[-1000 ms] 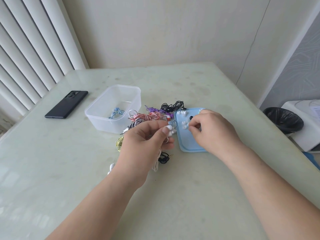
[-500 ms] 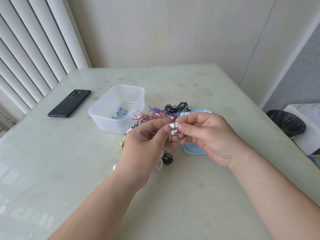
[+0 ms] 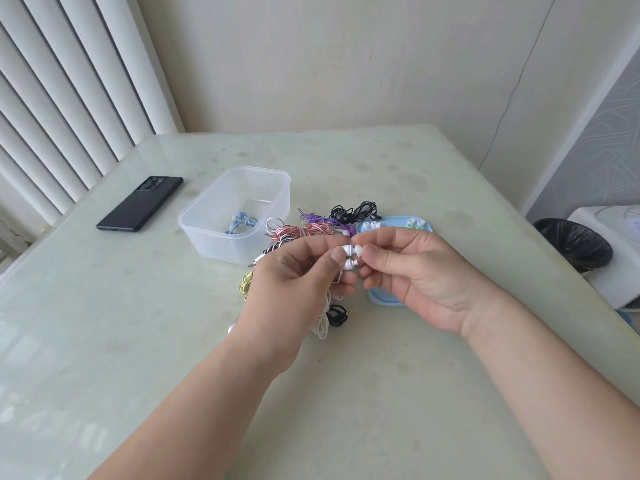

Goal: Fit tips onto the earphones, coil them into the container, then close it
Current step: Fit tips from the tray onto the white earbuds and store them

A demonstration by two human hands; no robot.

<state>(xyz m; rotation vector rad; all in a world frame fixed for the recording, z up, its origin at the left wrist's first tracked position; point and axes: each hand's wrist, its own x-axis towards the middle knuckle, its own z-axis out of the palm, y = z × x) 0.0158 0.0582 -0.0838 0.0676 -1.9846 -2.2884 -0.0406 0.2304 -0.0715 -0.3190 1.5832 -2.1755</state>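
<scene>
My left hand (image 3: 294,292) grips white earphones (image 3: 348,258), whose cable (image 3: 320,323) hangs down below the fist. My right hand (image 3: 419,278) pinches a white tip (image 3: 357,251) against one earbud, thumb and forefinger closed on it. Behind the hands lies the blue lid (image 3: 391,225) with several loose tips on it. The clear plastic container (image 3: 239,216) stands open to the left, with coiled blue earphones (image 3: 240,223) inside. A pile of earphones in pink (image 3: 304,232), purple (image 3: 317,218), black (image 3: 353,211) and yellow (image 3: 246,282) sits between container and lid.
A black phone (image 3: 140,207) lies on the pale green table (image 3: 138,341) at the left. A small black coiled cable with a jack (image 3: 337,315) rests under my hands. A black-lined bin (image 3: 571,242) and a white appliance (image 3: 613,261) stand off the table's right edge.
My right hand left the blue lid with a white tip and came to the earbud held in my left hand. Both hands rose slightly and now meet in the middle.
</scene>
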